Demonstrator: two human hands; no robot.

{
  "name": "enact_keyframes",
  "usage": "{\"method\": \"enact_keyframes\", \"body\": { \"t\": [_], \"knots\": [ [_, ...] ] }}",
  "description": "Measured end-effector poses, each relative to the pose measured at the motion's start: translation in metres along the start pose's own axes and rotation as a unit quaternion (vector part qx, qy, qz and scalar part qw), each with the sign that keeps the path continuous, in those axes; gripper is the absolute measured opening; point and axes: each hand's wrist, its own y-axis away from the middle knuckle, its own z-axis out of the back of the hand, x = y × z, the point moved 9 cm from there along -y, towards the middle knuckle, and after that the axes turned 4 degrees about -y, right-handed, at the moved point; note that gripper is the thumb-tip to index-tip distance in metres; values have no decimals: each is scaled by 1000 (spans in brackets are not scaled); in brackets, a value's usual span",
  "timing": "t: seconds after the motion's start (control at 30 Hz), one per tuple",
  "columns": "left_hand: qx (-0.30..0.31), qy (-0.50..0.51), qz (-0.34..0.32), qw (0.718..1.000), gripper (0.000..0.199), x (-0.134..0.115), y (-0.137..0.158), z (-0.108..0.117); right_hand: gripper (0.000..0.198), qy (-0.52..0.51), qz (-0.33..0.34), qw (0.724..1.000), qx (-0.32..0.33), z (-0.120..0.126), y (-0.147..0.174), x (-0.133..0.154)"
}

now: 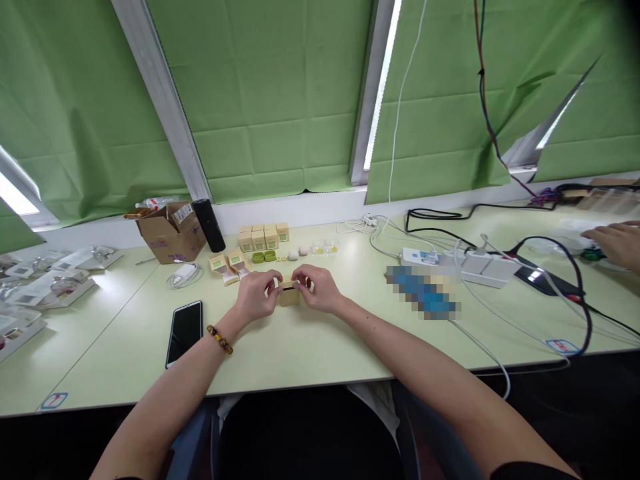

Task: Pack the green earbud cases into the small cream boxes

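Note:
Between my two hands stands a small kraft cardboard box [289, 298] on the table, with a dark slit along its top edge. My left hand [257, 293] pinches its left upper corner. On the other side my right hand [317, 288] pinches the right upper corner. Just beyond lie two opened kraft boxes [230, 266], small green trays [264, 256], two pale round pieces [299, 253] and clear containers with yellow parts [325, 247]. Several closed kraft boxes [264, 237] with little windows stand in rows behind them.
A phone [185, 333] and a coiled white cable [184, 275] lie at left. Behind them are an open carton [173, 232] and a black cylinder [209, 225]. Power strips [460, 265] and tangled cables occupy the right side. Another person's hand [617, 243] reaches in at far right.

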Motion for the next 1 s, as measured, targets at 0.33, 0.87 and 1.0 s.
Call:
{"method": "enact_keyframes", "body": {
  "t": [0.33, 0.87, 1.0],
  "knots": [
    [6, -43, -10, 999, 13, 3, 3, -7, 12, 37, 31, 999, 9, -1, 1, 4],
    [10, -36, -46, 998, 22, 2, 5, -7, 7, 45, 54, 996, 61, -7, 2, 2],
    [19, -24, -34, 999, 26, 5, 4, -9, 7, 10, 43, 996, 82, -7, 0, 0]
  ]
}}
